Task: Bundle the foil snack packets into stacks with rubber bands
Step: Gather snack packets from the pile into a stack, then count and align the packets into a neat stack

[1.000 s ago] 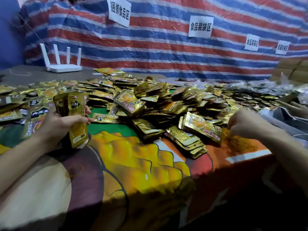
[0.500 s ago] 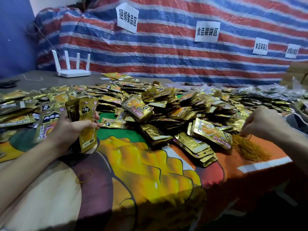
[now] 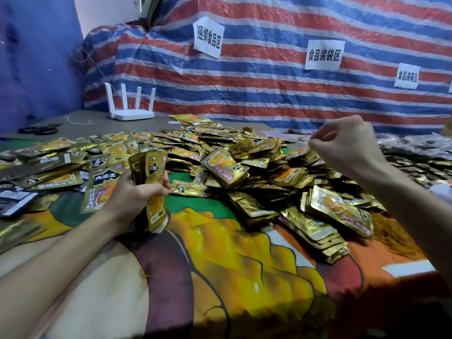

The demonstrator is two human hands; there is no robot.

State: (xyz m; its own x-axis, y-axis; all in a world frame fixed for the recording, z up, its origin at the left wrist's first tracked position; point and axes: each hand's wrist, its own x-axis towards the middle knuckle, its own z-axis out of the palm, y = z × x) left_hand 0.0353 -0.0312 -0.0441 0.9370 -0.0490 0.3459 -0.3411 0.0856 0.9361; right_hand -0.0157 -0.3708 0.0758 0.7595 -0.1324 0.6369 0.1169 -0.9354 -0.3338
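My left hand (image 3: pixel 132 193) grips a small stack of gold foil snack packets (image 3: pixel 153 172), held upright just above the printed cloth (image 3: pixel 220 260). My right hand (image 3: pixel 347 145) is raised over the big heap of loose gold packets (image 3: pixel 244 152), with thumb and fingers pinched on a thin rubber band (image 3: pixel 316 134) that is barely visible. A mound of yellow rubber bands (image 3: pixel 393 238) lies on the cloth at the right, below that hand. One loose rubber band (image 3: pixel 151 267) lies on the cloth near my left forearm.
Leaning rows of packets (image 3: pixel 340 212) sit at the heap's near right edge. More packets (image 3: pixel 49 167) spread to the left. A white router (image 3: pixel 132 111) and black scissors (image 3: pixel 39 129) lie on the grey table behind. A striped tarp (image 3: pixel 269 94) with paper signs closes off the back.
My right hand has lifted up and leftward from the mound of rubber bands, fingers pinched. My left hand still holds the stack in the same spot. The view has tilted up.
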